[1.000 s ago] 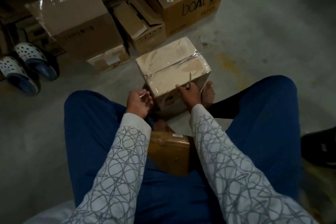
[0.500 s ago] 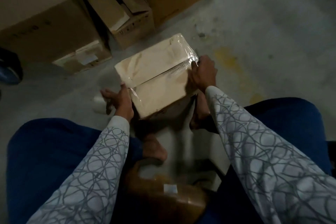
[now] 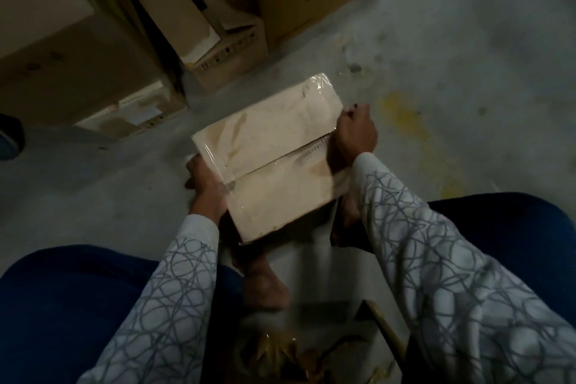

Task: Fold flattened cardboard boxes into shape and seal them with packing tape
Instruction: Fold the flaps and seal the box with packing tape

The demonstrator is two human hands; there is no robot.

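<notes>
Head cam: box sits on the floor between the knees, flaps closed, clear tape glossy along the centre seam and over both ends. Left hand clasps the box's left side, fingers wrapped on the edge. Right hand grips the right side at the seam end, fingers curled over the far corner. More boxes stand beyond it, apart from it

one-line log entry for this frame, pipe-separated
stage: box sealed | taped box: on floor, top seam taped | left hand: gripping left side | right hand: gripping right side | next: likely move aside
</notes>
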